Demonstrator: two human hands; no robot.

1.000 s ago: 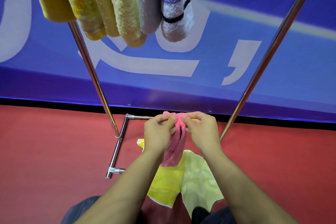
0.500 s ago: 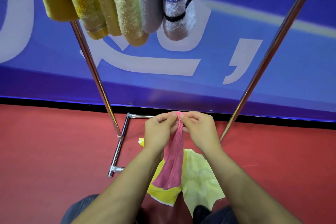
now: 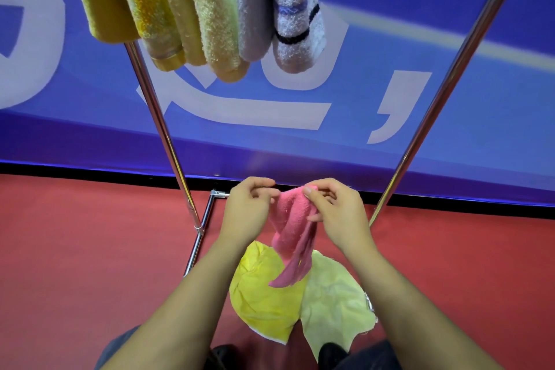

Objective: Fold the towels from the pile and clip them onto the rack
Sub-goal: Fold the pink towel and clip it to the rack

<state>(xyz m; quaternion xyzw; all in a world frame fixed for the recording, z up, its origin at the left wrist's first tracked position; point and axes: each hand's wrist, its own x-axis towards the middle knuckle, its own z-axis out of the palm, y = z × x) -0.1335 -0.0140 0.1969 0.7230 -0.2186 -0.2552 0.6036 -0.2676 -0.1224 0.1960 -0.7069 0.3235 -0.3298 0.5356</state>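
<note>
A red carpeted floor (image 3: 75, 264) meets a blue banner wall (image 3: 360, 99). The shiny chrome metal rack (image 3: 162, 129) carries a row of folded terry towels (image 3: 210, 9) overhead. Two crumpled yellow cloths (image 3: 270, 303) lie on the floor below. The right hand (image 3: 339, 213) pinches the top of a dangling pink terry towel (image 3: 292, 228); the left hand (image 3: 246, 210) sits just beside it, fingers curled, thumb and forefinger pressed together

Fluffy pink terry towel (image 3: 292, 219); shiny chrome metal rack (image 3: 162, 129).
</note>
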